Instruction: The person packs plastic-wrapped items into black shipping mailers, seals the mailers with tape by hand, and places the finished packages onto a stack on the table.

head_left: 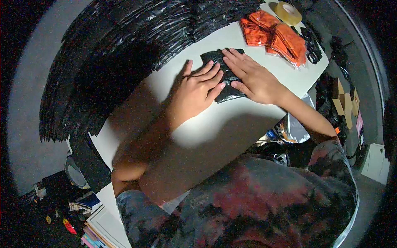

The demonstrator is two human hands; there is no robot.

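Note:
A small black plastic packet (pixel 228 94) lies flat on the white table (pixel 198 132). My left hand (pixel 197 90) rests at its left side, fingers spread, with the fingertips on the packet's left part. From the right, my right hand (pixel 250 78) lies flat on the packet, its fingers stretched toward the top edge and its thumb near the middle. Both palms face down, and the hands are close together without touching. The part of the packet under the fingers is hidden.
A long row of stacked black plastic bags (pixel 124 53) curves along the table's far and left side. Orange items in clear bags (pixel 285 41) lie at the far right, beside a tape roll (pixel 288 13) and black scissors (pixel 315 54). Open cardboard boxes (pixel 342 101) stand beyond the right edge.

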